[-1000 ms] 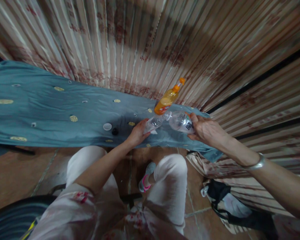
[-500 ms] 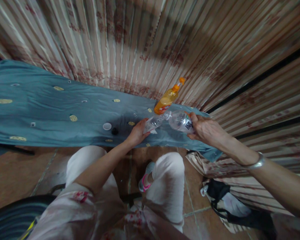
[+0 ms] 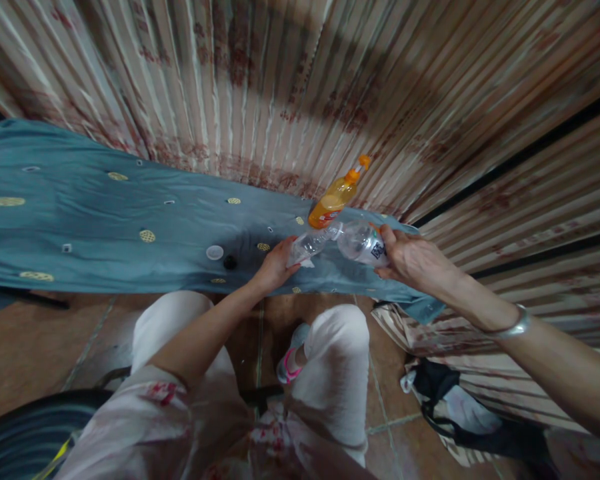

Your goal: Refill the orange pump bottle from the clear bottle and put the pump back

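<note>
Blue cloth (image 3: 105, 220) against striped curtain (image 3: 280, 87)

No legible text anywhere. Clear bottle (image 3: 363, 243) in the right hand (image 3: 415, 263) has a small black-and-white QR-style square on its label, too small to decode. Orange bottle (image 3: 336, 198) has a red-and-white label band, lettering too blurred to read.

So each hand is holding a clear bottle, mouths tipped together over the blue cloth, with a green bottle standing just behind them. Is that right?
Not quite: the bottle behind them is orange with an orange cap, not green. The head view shows it by the curtain. The rest holds: the left hand and right hand each hold a clear bottle, mouths together over the blue cloth.
</note>
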Tool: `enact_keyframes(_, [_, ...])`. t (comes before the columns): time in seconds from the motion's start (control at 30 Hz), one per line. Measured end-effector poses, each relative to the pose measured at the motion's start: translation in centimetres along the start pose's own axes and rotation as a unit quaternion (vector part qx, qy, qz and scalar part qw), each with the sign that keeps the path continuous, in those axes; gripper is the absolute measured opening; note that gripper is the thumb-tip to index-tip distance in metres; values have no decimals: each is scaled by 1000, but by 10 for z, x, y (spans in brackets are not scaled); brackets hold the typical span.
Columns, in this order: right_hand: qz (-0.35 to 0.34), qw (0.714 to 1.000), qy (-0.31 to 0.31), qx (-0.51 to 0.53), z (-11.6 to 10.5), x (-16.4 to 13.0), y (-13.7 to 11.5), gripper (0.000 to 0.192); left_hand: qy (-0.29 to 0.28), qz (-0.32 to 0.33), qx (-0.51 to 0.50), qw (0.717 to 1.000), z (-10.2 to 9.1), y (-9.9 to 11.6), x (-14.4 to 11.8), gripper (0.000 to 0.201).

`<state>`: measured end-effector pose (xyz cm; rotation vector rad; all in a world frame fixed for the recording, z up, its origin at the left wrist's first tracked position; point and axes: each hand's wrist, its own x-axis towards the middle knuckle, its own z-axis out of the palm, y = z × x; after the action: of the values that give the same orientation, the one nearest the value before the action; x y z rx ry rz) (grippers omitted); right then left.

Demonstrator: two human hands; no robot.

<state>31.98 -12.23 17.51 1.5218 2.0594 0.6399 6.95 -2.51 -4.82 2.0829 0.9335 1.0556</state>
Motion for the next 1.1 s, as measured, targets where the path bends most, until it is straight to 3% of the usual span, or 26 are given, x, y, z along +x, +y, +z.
enact_keyframes(0.83, [-1,1000,15,-5,2,-1,1,59,-3,2,7,1000,1,0,0,67])
enact_keyframes(1.1, [10,1000,-10,-8,-5,0,-2,64,-5,-6,8,1000,1,-1,0,68])
